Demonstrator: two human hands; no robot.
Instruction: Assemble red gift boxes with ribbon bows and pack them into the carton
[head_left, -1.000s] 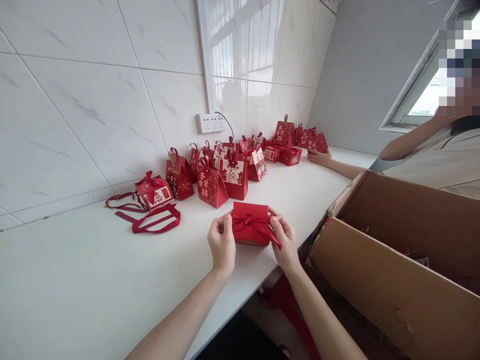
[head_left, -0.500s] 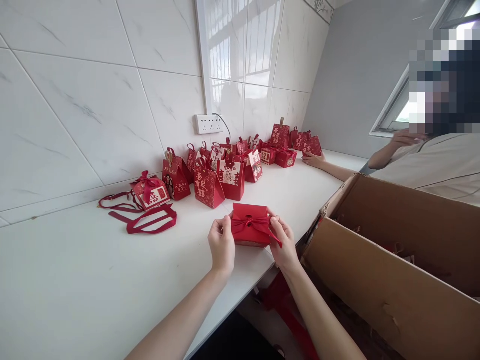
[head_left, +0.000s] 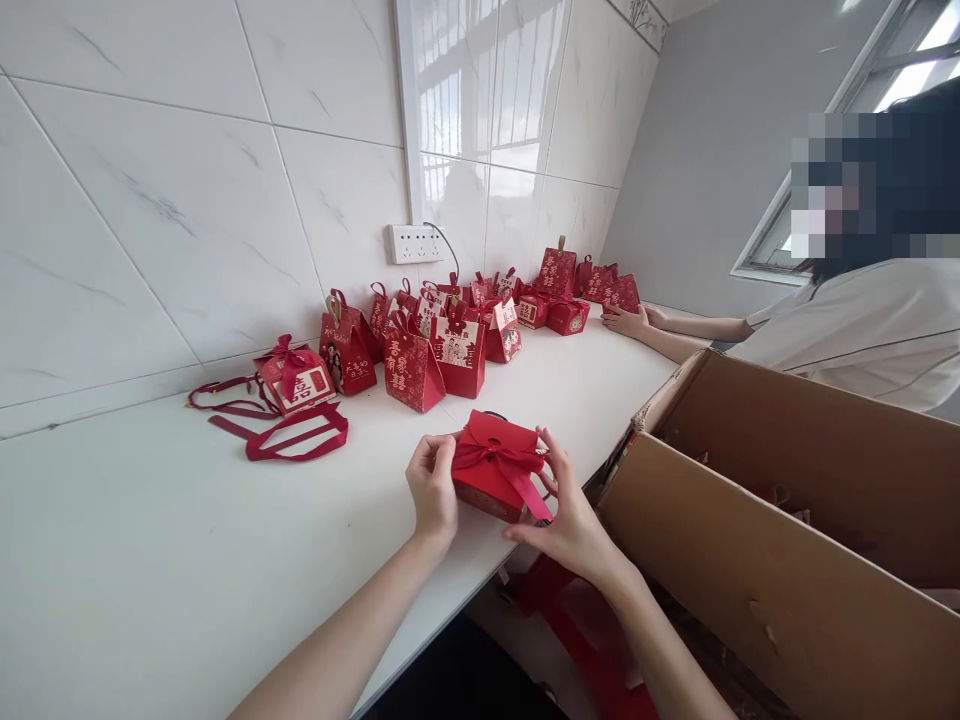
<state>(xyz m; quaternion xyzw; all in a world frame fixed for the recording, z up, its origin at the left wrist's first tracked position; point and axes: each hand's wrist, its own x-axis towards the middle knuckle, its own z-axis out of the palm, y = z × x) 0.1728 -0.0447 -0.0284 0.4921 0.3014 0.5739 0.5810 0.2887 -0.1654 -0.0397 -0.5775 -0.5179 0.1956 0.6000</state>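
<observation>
A red gift box (head_left: 480, 490) with a tied ribbon bow (head_left: 499, 457) on its front sits low over the counter before me. My left hand (head_left: 435, 485) is closed on the box's left side, thumb along its edge. Around the right end curves my right hand (head_left: 562, 505), thumb by the lower front corner and fingertips at the upper right, against the box. One ribbon tail hangs down between thumb and fingers. Behind it stand several red gift boxes, among them a tent-shaped box (head_left: 412, 372) and a box with a white printed panel (head_left: 461, 360).
Loose dark red ribbon (head_left: 300, 445) lies at left beside a bow-topped box (head_left: 296, 380). A large open cardboard box (head_left: 750, 520) stands at right against the counter (head_left: 187, 540). Across from me, a person's hands (head_left: 626, 320) touch boxes at the far end. A power strip (head_left: 416, 243) is on the wall.
The gift box has turned and tilted slightly. My right hand has shifted from pinching its upper right edge to a wider hold, thumb lower. The other person's raised hand has come down to the counter.
</observation>
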